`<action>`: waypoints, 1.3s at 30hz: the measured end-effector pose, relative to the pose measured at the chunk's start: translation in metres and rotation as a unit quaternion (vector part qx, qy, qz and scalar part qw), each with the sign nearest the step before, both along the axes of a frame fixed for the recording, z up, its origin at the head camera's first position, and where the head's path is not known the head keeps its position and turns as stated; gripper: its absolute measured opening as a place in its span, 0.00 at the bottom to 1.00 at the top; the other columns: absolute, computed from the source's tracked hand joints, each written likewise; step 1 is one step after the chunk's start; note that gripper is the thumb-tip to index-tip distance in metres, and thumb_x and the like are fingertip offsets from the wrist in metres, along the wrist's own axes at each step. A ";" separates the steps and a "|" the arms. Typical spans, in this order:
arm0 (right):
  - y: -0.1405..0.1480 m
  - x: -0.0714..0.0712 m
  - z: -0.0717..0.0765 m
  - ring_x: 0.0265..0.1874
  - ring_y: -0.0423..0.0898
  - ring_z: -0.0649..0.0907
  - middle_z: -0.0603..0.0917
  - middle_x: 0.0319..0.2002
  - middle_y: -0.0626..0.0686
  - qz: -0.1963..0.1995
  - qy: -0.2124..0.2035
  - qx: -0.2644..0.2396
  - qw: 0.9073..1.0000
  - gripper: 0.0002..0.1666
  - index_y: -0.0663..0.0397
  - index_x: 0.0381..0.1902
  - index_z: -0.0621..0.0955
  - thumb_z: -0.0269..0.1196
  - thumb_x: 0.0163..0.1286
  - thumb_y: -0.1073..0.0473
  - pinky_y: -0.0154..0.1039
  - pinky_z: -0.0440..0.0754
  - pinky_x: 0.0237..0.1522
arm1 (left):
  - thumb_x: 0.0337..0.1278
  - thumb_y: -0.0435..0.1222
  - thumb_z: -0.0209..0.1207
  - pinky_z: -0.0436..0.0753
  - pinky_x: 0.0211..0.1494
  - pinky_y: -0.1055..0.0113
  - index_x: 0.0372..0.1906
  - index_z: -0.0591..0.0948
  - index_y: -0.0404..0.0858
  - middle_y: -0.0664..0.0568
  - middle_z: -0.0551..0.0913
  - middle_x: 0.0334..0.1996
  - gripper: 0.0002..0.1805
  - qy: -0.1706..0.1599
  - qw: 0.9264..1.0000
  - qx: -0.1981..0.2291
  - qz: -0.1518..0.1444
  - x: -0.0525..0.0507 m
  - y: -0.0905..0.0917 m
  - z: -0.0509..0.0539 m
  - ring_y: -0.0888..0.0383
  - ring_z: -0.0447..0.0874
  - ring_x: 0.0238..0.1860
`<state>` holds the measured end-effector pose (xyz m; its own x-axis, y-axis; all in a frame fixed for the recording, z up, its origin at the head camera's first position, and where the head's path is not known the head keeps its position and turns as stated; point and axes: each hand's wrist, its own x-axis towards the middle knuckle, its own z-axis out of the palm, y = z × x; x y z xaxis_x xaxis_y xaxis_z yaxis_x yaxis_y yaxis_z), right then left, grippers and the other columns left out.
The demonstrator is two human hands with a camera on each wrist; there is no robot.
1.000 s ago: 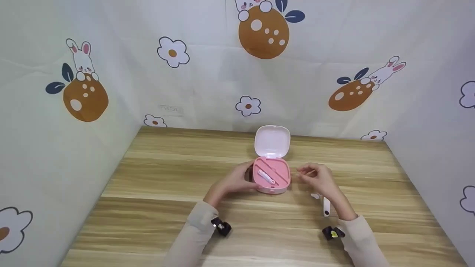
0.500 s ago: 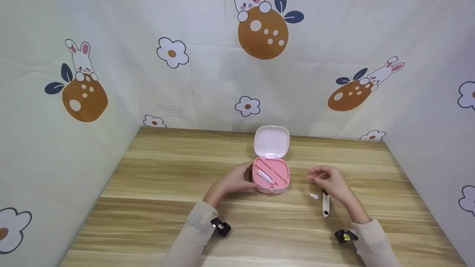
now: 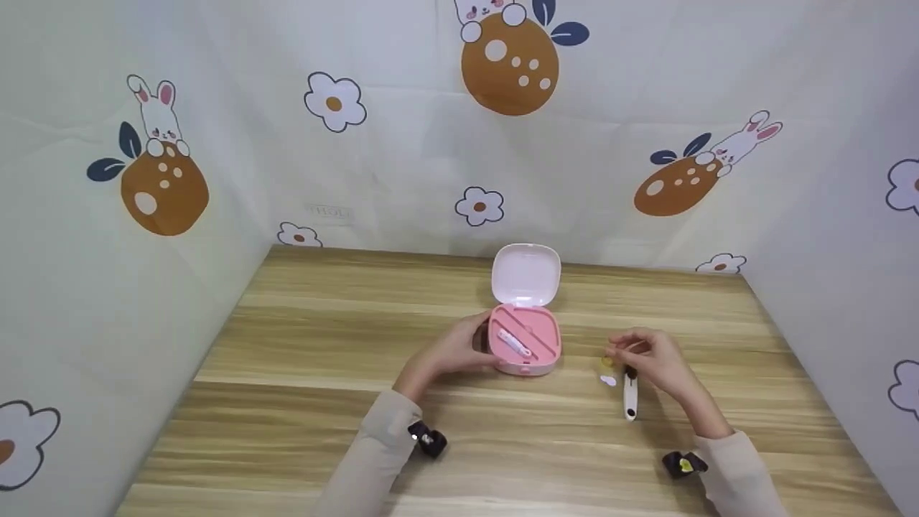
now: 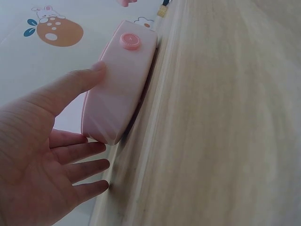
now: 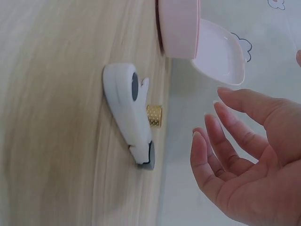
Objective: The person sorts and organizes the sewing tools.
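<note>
A small pink sewing box [image 3: 524, 368] stands on the wooden table, its white lid [image 3: 527, 275] raised. My left hand [image 3: 457, 346] holds it at the left side, thumb on the front wall [image 4: 110, 89] and fingers round the back. In its pink tray lies a slim white tool [image 3: 515, 343] with a loop at one end. My right hand [image 3: 650, 355] hovers to the right, fingers loosely bent and holding nothing. Just below its fingertips a gold dimpled thimble [image 5: 154, 116] stands on the table. Beside it lie a white-bodied tool [image 5: 127, 106] with a grey tip and a white cloud-shaped piece [image 3: 608, 380].
Patterned cloth walls [image 3: 402, 165] with rabbits and flowers enclose the table on the back and both sides. The wooden tabletop [image 3: 323, 345] stretches out to the left of the box. A small black camera [image 3: 684, 465] sits at each wrist.
My right hand has moved right and slightly nearer, away from the box. The thimble now shows on the table beneath its fingertips. My left hand and the box have stayed put.
</note>
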<state>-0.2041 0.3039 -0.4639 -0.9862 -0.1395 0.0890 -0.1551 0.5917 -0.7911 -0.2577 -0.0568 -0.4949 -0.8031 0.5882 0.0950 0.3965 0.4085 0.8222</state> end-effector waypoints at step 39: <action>0.025 -0.020 -0.026 0.35 0.36 0.81 0.89 0.42 0.65 0.090 -0.015 0.046 0.995 0.18 0.72 0.47 0.87 0.76 0.63 0.65 0.26 0.80 0.36 | 0.54 0.39 0.76 0.64 0.83 0.53 0.80 0.64 0.31 0.39 0.72 0.76 0.51 0.002 1.000 0.002 0.002 0.001 0.000 0.000 0.45 0.69 0.77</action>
<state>-0.2238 0.3291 -0.4896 -0.9468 -0.3195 0.0382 -0.2412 0.6262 -0.7414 -0.2571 -0.0568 -0.4947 -0.8051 0.5845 0.1009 0.3984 0.4069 0.8220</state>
